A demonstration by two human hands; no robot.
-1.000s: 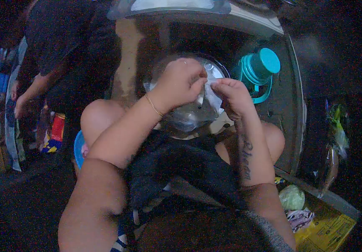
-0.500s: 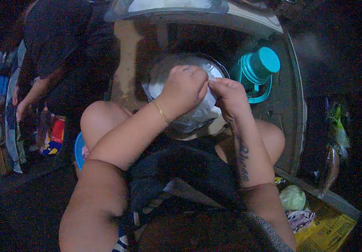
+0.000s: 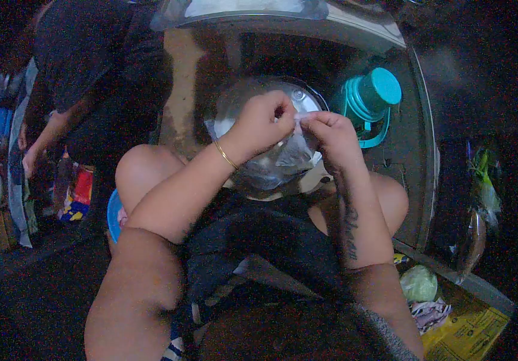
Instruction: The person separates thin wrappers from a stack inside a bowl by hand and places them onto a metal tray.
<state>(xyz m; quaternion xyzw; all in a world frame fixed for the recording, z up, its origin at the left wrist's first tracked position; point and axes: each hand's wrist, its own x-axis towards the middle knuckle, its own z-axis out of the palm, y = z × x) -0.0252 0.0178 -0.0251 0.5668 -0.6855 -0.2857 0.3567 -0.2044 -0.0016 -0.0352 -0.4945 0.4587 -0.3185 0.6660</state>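
Note:
A clear plastic bag [image 3: 295, 151] hangs from my fingertips over a round, shiny metal vessel [image 3: 314, 96] between my knees. My left hand [image 3: 265, 120] is closed, its thumb and fingers pinched at the gathered top of the bag. Close beside it, my right hand [image 3: 333, 137] pinches the whitish twisted end between thumb and forefinger. The bag's contents are too dim to make out, and my left hand partly covers the vessel.
Right of the vessel stands a turquoise bucket with a dipper [image 3: 382, 90]. A cabbage [image 3: 419, 283] lies at lower right near a yellow sheet [image 3: 472, 328]. At left, another person's arm [image 3: 54, 129] reaches down near a red packet [image 3: 83, 185]. Leafy greens [image 3: 484, 174] are at far right.
My left hand has turned and its fingers have curled into a rounder grip. My right hand has shifted slightly right, showing more of the whitish bag end between the hands.

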